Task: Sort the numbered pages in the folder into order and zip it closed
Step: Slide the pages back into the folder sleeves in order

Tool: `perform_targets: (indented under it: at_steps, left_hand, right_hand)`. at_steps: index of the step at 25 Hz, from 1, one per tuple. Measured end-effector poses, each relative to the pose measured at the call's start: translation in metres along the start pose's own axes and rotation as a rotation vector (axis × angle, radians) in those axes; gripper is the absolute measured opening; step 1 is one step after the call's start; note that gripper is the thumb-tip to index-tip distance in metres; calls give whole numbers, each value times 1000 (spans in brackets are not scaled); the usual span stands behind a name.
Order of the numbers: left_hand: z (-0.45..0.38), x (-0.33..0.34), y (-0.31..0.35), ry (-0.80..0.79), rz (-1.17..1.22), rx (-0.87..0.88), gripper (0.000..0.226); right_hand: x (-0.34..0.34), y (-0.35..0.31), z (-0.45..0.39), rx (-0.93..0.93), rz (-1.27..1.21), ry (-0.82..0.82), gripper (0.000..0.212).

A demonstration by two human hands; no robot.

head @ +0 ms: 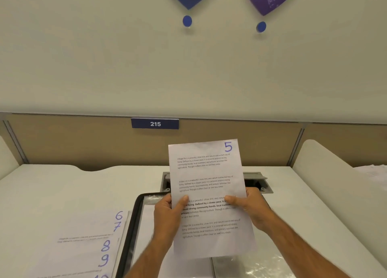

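Up front in the head view, the page marked 5 is held upright above the open zip folder. Its left edge is pinched by the left hand, thumb on the front; the right hand grips the right edge the same way. Left of the folder, pages 6 to 9 lie fanned on the white desk.

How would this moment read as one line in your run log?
both hands: left hand, right hand hold page 5 upright | staggered pages 6 to 9 lie left | folder unzipped
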State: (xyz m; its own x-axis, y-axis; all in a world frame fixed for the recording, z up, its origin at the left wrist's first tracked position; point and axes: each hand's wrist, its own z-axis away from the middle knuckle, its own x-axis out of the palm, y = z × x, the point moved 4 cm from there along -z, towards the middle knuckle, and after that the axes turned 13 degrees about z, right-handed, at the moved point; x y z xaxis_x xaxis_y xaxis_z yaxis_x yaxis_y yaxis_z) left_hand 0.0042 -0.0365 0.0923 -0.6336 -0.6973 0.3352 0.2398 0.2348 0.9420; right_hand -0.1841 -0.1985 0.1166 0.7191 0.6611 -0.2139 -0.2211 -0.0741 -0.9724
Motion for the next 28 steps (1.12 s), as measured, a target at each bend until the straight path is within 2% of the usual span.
perform_targets:
  at_steps: [2, 3, 6, 7, 10, 12, 13, 14, 17, 18, 23, 25, 28]
  left_hand:
    - [-8, 10, -12, -12, -15, -19, 15]
    - [-12, 15, -18, -12, -29, -27, 17]
    - [-26, 28, -39, -3, -162, -37, 20]
    - [-31, 31, -46, 5, -254, -23, 15]
    - [-48, 42, -70, -29, -597, 48, 8]
    - [-57, 53, -84, -85, -730, 81, 8]
    - [-63, 59, -89, -101, -777, 107, 13]
    - [-69, 64, -94, -107, -817, 139, 19]
    - [-88, 82, -107, -131, -938, 202, 31]
    - [-94, 87, -112, -153, -988, 222, 34]
    - [-117, 106, -141, -267, -1285, 364, 46]
    - [-120, 107, -148, -263, -1344, 446, 39]
    - [-114, 107, -150, -219, -1295, 610, 26]
  right_hand:
    - [-15, 4, -2, 1, -1, 30, 89]
    - [-24, 7, -4, 7, -5, 50, 85]
    - [-56, 15, -13, 48, -62, 125, 49]
    - [-68, 19, -17, 65, -78, 158, 47]
    - [-105, 30, -28, 95, -110, 240, 61]
    - [-125, 37, -37, 88, -136, 291, 86]
    - [-134, 41, -43, 86, -156, 323, 96]
    - [-141, 43, -49, 82, -180, 352, 97]
    - [-157, 47, -67, 74, -259, 407, 55]
    - [-161, 50, -73, 81, -269, 430, 48]
    - [-169, 62, -92, 101, -291, 538, 38]
    - [-170, 68, -96, 107, -305, 576, 34]
    - [-168, 73, -100, 114, -347, 605, 33]
